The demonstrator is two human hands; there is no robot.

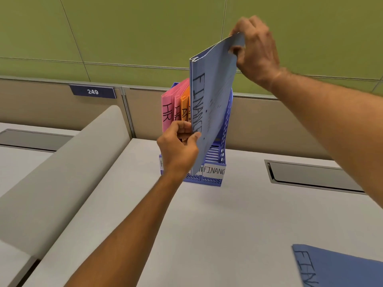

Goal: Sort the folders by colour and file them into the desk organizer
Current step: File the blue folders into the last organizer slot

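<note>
Right hand (pixel 256 51) pinches top corner of blue FINANCE folder (pixel 213 104); left hand (pixel 179 146) grips its lower spine edge. Long axis near vertical, bottom end just below left fingers, over the FINANCE slot of desk organizer (pixel 215 156). Pink folders (pixel 167 108) and orange folders (pixel 184 106) already filed beyond left fingers. Second blue folder (pixel 335 268) flat on counter (pixel 207 224), nearer right arm.

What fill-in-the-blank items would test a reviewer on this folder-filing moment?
1. The right hand pinches the top corner of a ____ folder.
2. That folder reads ____.
3. The pink folders in the desk organizer read ____.
4. The number plate reads ____.

Missing: blue; FINANCE; HR; 249
</note>
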